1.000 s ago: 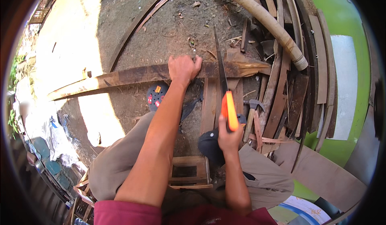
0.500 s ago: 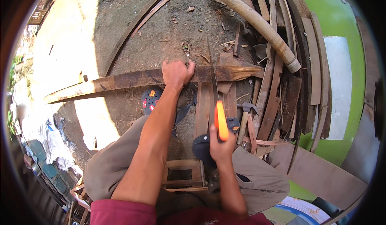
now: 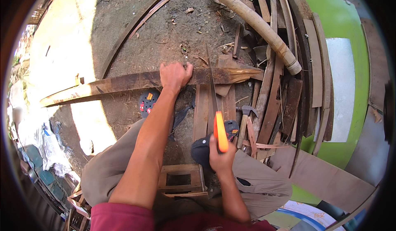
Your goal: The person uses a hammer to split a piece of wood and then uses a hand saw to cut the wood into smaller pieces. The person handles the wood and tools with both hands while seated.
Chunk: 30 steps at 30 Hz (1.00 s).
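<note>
A long weathered plank (image 3: 123, 82) lies crosswise ahead of me, its right end splintered to pale wood. My left hand (image 3: 175, 76) is closed over the plank and bears down on it. In my right hand (image 3: 223, 154), the fingers wrap round the orange handle of a handsaw (image 3: 221, 130). The saw's thin blade lies across the plank, to the right of my left hand, and points away from me. Beneath the plank near the blade are short boards (image 3: 202, 115). My dark clogs (image 3: 148, 101) show on the ground below the plank.
A hammer (image 3: 246, 114) rests by my right foot. To the right is a heap of boards (image 3: 274, 115) with a bamboo pole (image 3: 264, 29) on top. Beyond it lies a green panel (image 3: 357, 66) with a white sheet. Two narrow strips (image 3: 132, 33) lie at the far left. A wooden frame (image 3: 181, 177) is between my legs.
My right hand has drawn the saw slightly toward me, its blade still across the plank. My left hand keeps its place on the plank. The whole view has shifted a little.
</note>
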{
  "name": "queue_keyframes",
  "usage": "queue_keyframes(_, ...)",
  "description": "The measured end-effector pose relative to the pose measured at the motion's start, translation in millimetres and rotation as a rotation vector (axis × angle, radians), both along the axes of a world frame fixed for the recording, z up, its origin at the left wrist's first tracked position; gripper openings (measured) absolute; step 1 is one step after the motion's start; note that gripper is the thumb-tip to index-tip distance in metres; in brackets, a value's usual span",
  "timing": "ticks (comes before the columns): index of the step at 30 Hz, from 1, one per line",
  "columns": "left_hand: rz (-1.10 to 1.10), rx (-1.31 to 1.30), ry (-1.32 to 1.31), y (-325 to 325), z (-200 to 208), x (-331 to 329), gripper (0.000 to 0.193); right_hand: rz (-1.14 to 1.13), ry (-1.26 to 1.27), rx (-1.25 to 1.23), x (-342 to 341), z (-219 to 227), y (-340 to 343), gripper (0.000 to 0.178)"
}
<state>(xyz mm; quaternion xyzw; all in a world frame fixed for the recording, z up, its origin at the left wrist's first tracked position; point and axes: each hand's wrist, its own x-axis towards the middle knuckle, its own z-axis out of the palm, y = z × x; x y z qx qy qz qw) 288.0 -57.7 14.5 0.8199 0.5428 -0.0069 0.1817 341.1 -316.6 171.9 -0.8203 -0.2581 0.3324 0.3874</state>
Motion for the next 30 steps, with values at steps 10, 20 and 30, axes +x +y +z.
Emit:
queue_keyframes(10,-0.013,0.012,0.004,-5.3,1.5,15.2,0.054,-0.097,0.004,0.072,39.2,-59.3,92.9,0.03)
queue_keyframes(20,0.013,-0.064,0.092,-2.2,5.5,-0.3,0.057,0.064,0.018,-0.05,-12.9,45.6,-75.7,0.016)
queue_keyframes(30,0.168,-0.509,0.258,46.0,62.0,62.0,0.057,-0.124,0.206,0.02,-29.1,26.1,-79.3,0.017)
